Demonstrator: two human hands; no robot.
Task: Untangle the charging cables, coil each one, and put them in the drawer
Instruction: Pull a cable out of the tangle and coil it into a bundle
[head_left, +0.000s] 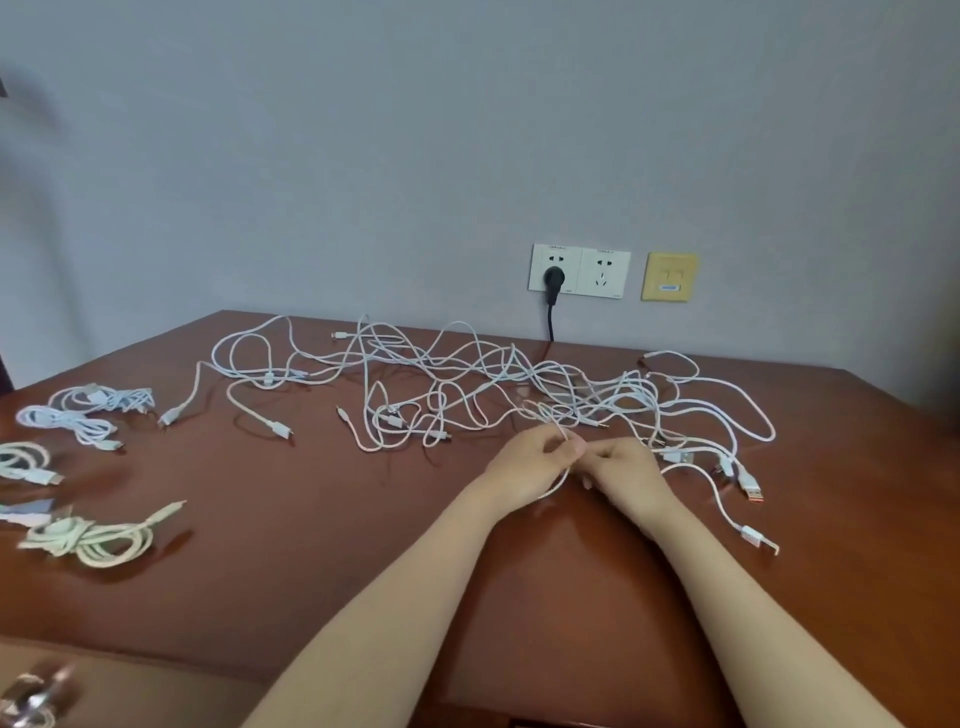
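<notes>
I see both hands close together over the reddish-brown wooden desk (311, 561). My left hand (530, 465) and right hand (623, 467) have their fingers curled, and each pinches the same thin white cable (560, 480) at the fingertips. The cable's loop curves back toward me under the left hand, and its far end runs away from me into the tangle of white charging cables (467, 384). The tangle lies just beyond the hands, with its long axis running left to right along the wall. Just right of the right hand, a white plug with an orange tip (753, 492) points toward me. Well left of the left hand lie coiled white cable bundles (88, 538).
</notes>
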